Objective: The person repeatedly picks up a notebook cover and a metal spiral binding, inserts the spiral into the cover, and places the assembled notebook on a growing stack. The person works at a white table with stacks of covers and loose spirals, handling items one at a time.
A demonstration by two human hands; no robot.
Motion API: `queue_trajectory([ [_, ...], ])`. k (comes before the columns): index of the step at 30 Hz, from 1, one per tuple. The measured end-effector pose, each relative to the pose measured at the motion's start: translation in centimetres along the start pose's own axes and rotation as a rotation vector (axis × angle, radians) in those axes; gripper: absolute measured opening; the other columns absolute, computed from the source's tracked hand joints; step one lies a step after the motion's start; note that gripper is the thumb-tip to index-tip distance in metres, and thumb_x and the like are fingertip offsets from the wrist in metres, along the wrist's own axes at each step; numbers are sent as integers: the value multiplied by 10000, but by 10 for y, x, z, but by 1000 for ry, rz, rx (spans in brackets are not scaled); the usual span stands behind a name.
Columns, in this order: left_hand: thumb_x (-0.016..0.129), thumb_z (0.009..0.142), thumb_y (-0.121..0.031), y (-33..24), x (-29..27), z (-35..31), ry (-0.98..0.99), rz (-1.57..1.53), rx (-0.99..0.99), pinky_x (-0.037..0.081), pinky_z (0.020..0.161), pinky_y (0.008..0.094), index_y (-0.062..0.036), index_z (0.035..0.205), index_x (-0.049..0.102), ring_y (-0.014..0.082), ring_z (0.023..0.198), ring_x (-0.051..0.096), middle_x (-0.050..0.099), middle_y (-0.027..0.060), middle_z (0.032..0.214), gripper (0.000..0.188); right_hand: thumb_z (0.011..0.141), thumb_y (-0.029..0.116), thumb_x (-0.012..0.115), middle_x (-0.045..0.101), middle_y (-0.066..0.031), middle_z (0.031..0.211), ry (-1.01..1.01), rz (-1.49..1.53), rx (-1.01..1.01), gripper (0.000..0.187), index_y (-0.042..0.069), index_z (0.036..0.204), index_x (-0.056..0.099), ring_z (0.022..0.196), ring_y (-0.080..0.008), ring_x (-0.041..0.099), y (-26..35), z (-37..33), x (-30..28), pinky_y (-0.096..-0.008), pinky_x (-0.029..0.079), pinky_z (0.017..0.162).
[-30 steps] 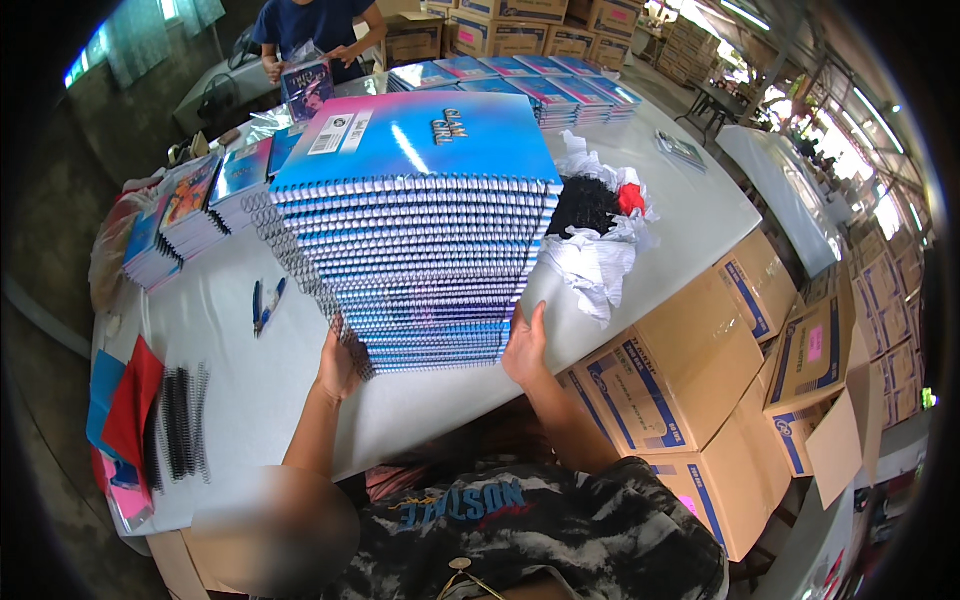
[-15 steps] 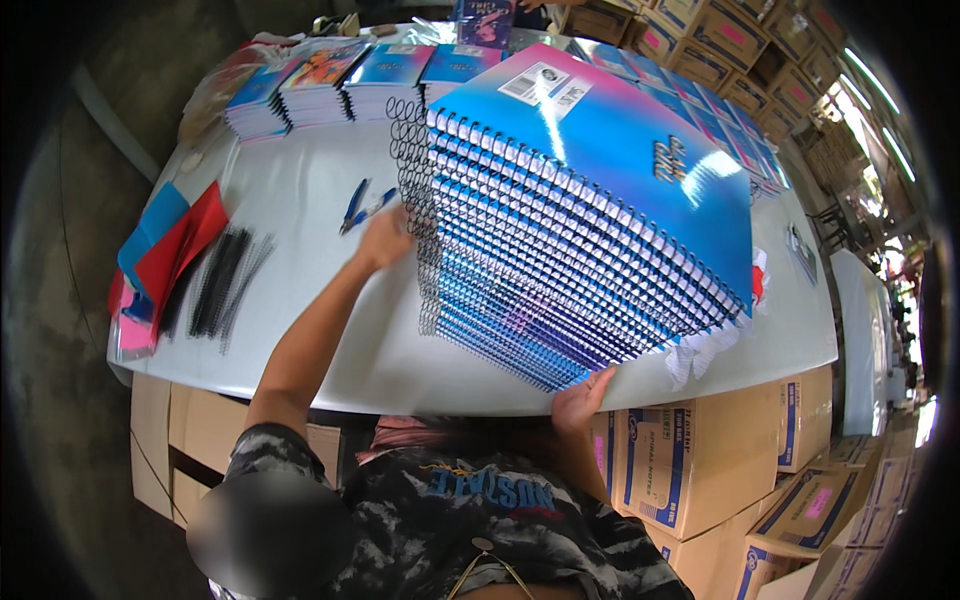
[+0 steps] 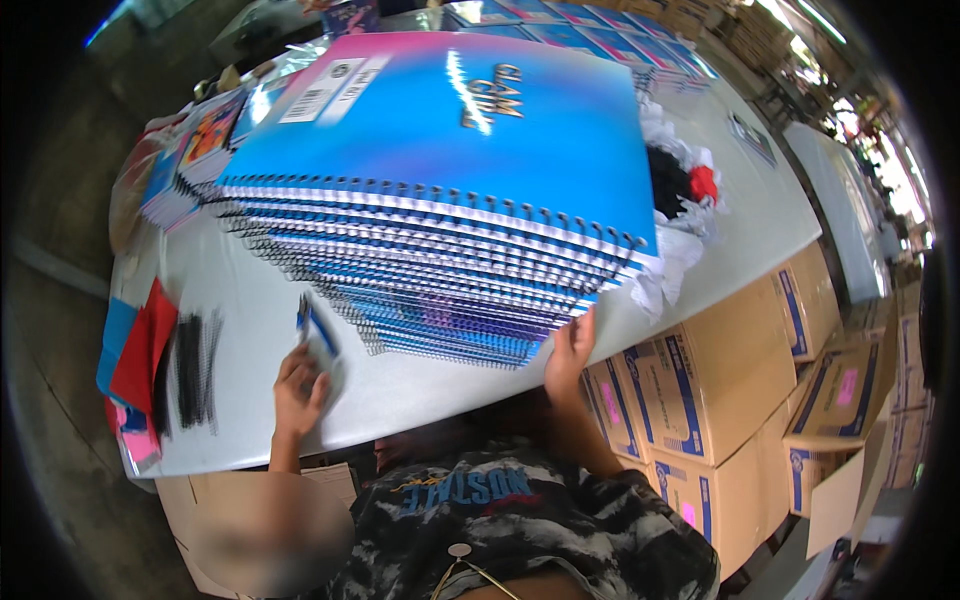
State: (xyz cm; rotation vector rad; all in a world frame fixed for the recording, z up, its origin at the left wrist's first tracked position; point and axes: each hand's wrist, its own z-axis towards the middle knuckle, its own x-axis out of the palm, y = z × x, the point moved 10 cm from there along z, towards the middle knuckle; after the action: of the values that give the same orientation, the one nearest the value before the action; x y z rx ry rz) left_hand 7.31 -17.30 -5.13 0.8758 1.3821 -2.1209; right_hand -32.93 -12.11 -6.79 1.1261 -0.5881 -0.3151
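A tall stack of spiral notebooks (image 3: 420, 130) with blue-and-pink covers fills the middle of the head view, its black coil-bound edges turned toward me. My right hand (image 3: 572, 352) grips the stack's near lower corner, with some fingers hidden against the books. Left of the stack, near the table's front edge, my left hand (image 3: 302, 388) has its fingers curled at a pair of blue-handled pliers (image 3: 320, 328). The pliers are smeared by motion and look held. Several loose black spiral coils (image 3: 193, 370) lie farther left on the table.
Red, blue and pink sheets (image 3: 145, 345) lie at the grey table's (image 3: 420, 400) left end. More notebooks (image 3: 600, 40) cover the far side. Crumpled white material (image 3: 660, 275) with red and black bits sits right of the stack. Cardboard boxes (image 3: 720, 360) stand beyond the table's right front edge.
My left hand has left the stack's coiled left side and come nearer the front edge, the pliers shifting with it. The view has turned; my right hand stays at the stack's corner.
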Motion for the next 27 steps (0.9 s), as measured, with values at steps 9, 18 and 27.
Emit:
queue_trajectory([
  [9,584,792,-152,16,-4,-27,-142,487,-207,284,988,419,-50,1277,376,370,1188,338,366,218,1268,537,837,43,529,565,-145,1145,-93,-285,-191,376,-3,1208,487,1106,-203,495,38,71,-9,-317,337,960],
  [18,573,806,-163,-3,10,-18,-155,527,-215,301,930,437,-54,1306,363,334,1091,393,415,181,1198,553,851,96,545,579,-136,1121,-36,-204,17,361,18,1200,498,1083,-209,518,-18,-3,-33,-342,355,946],
  [27,528,872,-223,14,-5,-33,-311,419,-251,349,892,397,-51,1318,354,320,1043,433,452,189,1112,509,859,290,461,587,-221,997,415,64,-555,425,-77,1058,540,965,-298,534,191,-59,52,-373,413,848],
])
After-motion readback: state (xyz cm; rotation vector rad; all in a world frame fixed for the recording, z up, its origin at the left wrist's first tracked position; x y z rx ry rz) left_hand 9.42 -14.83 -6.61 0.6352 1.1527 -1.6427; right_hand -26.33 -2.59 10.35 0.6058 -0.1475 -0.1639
